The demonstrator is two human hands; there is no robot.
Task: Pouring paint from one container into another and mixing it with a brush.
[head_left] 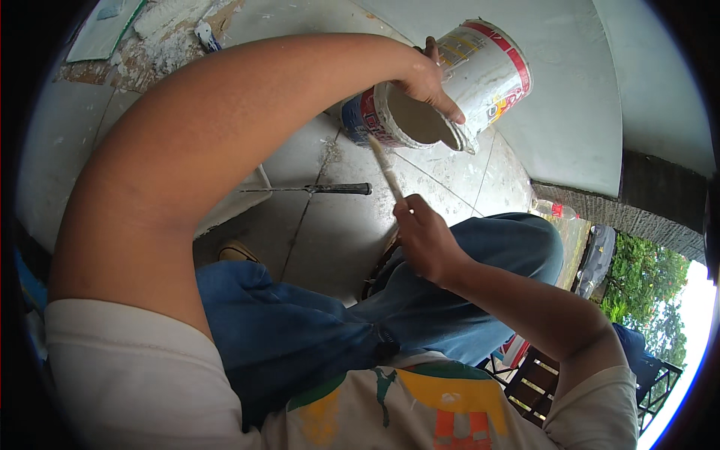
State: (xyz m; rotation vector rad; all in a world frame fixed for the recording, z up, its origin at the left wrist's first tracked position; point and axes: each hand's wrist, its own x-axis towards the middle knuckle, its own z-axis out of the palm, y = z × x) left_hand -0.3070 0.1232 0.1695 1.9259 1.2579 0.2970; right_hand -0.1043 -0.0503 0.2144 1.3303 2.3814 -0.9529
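Observation:
My left hand (427, 81) is closed on the edge of a white paint bucket (491, 71) with red bands, which is tipped over on its side. Just below that hand is the round mouth of a bucket with a blue and red label (364, 120) and a paint-crusted rim. Whether these are two buckets pressed together is hard to tell. My right hand (426, 238) grips a slim, whitish, stick-like tool (388, 171), its tip beside the labelled wall, near the rim. To the left, a tool with a black handle (341, 189) lies over a white tray (240, 210).
Grey floor tiles (300, 232) carry paint spatters. A paint-smeared board (165, 45) lies at the far left, with a small blue-handled tool (206, 36). A pale wall (570, 97) rises behind the bucket. A clear bottle (555, 209) is at the right, by the wall's foot.

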